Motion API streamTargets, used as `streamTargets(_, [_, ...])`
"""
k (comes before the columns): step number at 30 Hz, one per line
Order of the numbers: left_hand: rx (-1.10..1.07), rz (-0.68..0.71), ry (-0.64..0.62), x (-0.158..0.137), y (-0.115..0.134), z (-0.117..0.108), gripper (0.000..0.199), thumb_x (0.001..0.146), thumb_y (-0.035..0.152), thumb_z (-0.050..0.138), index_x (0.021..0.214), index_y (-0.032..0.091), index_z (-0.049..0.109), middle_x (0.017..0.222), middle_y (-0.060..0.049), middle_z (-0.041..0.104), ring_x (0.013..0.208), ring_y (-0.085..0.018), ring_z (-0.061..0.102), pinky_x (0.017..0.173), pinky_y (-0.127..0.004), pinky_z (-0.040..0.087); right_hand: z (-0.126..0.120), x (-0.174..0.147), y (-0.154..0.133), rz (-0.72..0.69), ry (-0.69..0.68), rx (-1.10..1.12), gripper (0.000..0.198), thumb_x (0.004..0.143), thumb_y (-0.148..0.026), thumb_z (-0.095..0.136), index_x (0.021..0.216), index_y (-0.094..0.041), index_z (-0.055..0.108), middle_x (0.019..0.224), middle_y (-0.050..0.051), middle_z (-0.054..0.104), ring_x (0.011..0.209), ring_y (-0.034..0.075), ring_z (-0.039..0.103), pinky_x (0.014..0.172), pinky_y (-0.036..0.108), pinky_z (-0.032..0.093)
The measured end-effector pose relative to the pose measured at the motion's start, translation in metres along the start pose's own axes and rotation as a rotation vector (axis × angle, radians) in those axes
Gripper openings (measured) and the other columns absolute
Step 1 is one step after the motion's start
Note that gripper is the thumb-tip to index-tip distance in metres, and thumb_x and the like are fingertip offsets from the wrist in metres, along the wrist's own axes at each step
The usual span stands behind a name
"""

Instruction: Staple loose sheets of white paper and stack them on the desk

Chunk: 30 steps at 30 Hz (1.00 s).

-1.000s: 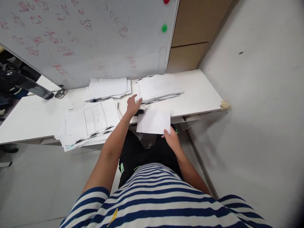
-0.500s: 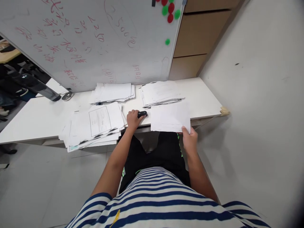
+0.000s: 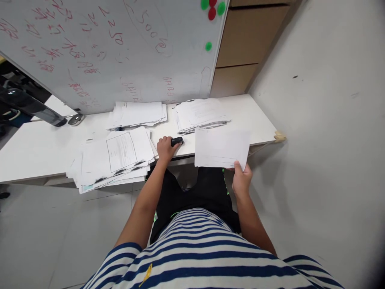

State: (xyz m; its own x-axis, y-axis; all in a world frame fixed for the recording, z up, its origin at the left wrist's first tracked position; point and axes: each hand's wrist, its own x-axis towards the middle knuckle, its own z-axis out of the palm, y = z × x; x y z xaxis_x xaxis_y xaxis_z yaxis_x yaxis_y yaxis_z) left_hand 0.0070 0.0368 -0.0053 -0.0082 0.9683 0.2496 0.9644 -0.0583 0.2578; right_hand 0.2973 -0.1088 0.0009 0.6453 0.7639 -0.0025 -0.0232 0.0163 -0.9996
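My left hand [image 3: 165,149] is wrapped round a small black stapler [image 3: 177,141] that rests on the white table near its front edge. Between thumb and fingers, my right hand [image 3: 242,179] pinches the lower right corner of white paper sheets [image 3: 221,147], held above the table edge to the right of the stapler. A gap separates the sheets from the stapler. Left of my left hand lies a broad pile of printed papers [image 3: 122,151], which overhangs the front edge.
Two more paper stacks lie at the back, one left [image 3: 138,114] and one right [image 3: 201,113]. A whiteboard [image 3: 180,48] stands behind the table [image 3: 39,150]. A dark bottle [image 3: 36,106] and a round metallic object [image 3: 75,119] are at the left; a wall [image 3: 325,132] rises on the right.
The sheets in my right hand have moved right, away from the stapler, and are tilted a little differently. My left hand keeps hold of the stapler. The view has shifted slightly.
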Motion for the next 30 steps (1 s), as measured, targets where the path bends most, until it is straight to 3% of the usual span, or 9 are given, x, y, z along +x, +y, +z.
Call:
streamTargets(3, [-0.021, 0.026, 0.014, -0.002, -0.001, 0.000, 0.042, 0.089, 0.059, 0.055, 0.107, 0.022, 0.061, 0.111, -0.013, 0.063, 0.109, -0.031, 0.053, 0.091, -0.040, 0.041, 0.012, -0.004, 0.003, 0.013, 0.006, 0.044, 0.037, 0.080, -0.048, 0.067, 0.099, -0.017, 0.067, 0.077, 0.001, 0.068, 0.060, 0.014, 0.060, 0.058, 0.029, 0.052])
streamTargets(5, [-0.036, 0.021, 0.021, -0.003, -0.002, -0.001, 0.041, 0.090, 0.057, 0.055, 0.109, 0.022, 0.061, 0.112, -0.013, 0.063, 0.109, -0.030, 0.053, 0.092, -0.039, 0.041, 0.024, -0.008, 0.001, 0.100, -0.024, 0.156, 0.036, 0.076, -0.045, 0.070, 0.099, -0.017, 0.066, 0.078, 0.001, 0.069, 0.058, 0.013, 0.060, 0.057, 0.029, 0.052])
streamTargets(9, [-0.036, -0.018, -0.010, -0.003, -0.004, -0.002, 0.032, 0.092, 0.045, 0.056, 0.114, 0.023, 0.061, 0.116, -0.012, 0.063, 0.111, -0.030, 0.055, 0.093, -0.040, 0.042, 0.070, -0.002, -0.016, 0.267, -0.195, 0.317, 0.037, 0.069, -0.042, 0.076, 0.094, -0.019, 0.061, 0.078, 0.001, 0.069, 0.056, 0.013, 0.063, 0.058, 0.030, 0.056])
streamTargets(12, [-0.065, -0.005, -0.033, -0.003, -0.004, 0.001, 0.040, 0.090, 0.053, 0.057, 0.116, 0.023, 0.061, 0.118, -0.013, 0.064, 0.114, -0.032, 0.054, 0.094, -0.042, 0.042, 0.131, 0.014, -0.042, 0.262, -0.433, 0.337, 0.036, 0.074, -0.045, 0.073, 0.096, -0.021, 0.056, 0.081, 0.001, 0.069, 0.063, 0.016, 0.069, 0.066, 0.031, 0.060])
streamTargets(17, [-0.096, 0.023, 0.002, -0.003, -0.005, 0.009, 0.046, 0.089, 0.061, 0.055, 0.108, 0.020, 0.063, 0.111, -0.015, 0.062, 0.106, -0.032, 0.055, 0.088, -0.042, 0.044, 0.272, 0.030, -0.077, 0.301, -0.826, 0.352, 0.023, 0.087, -0.033, 0.065, 0.098, -0.022, 0.047, 0.079, -0.002, 0.062, 0.079, 0.018, 0.075, 0.073, 0.031, 0.062])
streamTargets(21, [-0.096, 0.051, 0.036, -0.002, -0.008, 0.017, 0.040, 0.089, 0.056, 0.057, 0.104, 0.020, 0.062, 0.108, -0.014, 0.060, 0.101, -0.030, 0.055, 0.085, -0.042, 0.045, 0.367, 0.022, -0.076, 0.330, -0.866, 0.369, 0.014, 0.093, -0.025, 0.053, 0.102, -0.022, 0.042, 0.085, -0.002, 0.058, 0.085, 0.016, 0.075, 0.077, 0.031, 0.061])
streamTargets(26, [-0.084, 0.108, 0.007, -0.001, -0.010, 0.018, 0.040, 0.089, 0.056, 0.058, 0.102, 0.018, 0.062, 0.101, -0.015, 0.062, 0.094, -0.029, 0.057, 0.081, -0.044, 0.045, 0.439, 0.025, -0.048, 0.415, -0.864, 0.334, 0.018, 0.092, -0.018, 0.049, 0.109, -0.020, 0.042, 0.095, 0.002, 0.056, 0.091, 0.016, 0.073, 0.082, 0.034, 0.058])
streamTargets(30, [-0.083, 0.108, 0.010, -0.003, -0.008, 0.015, 0.042, 0.090, 0.060, 0.053, 0.096, 0.020, 0.061, 0.097, -0.014, 0.062, 0.092, -0.028, 0.058, 0.080, -0.042, 0.045, 0.462, 0.049, -0.022, 0.470, -0.909, 0.109, 0.036, 0.084, -0.021, 0.060, 0.117, -0.016, 0.046, 0.109, 0.009, 0.059, 0.096, 0.020, 0.069, 0.082, 0.043, 0.057])
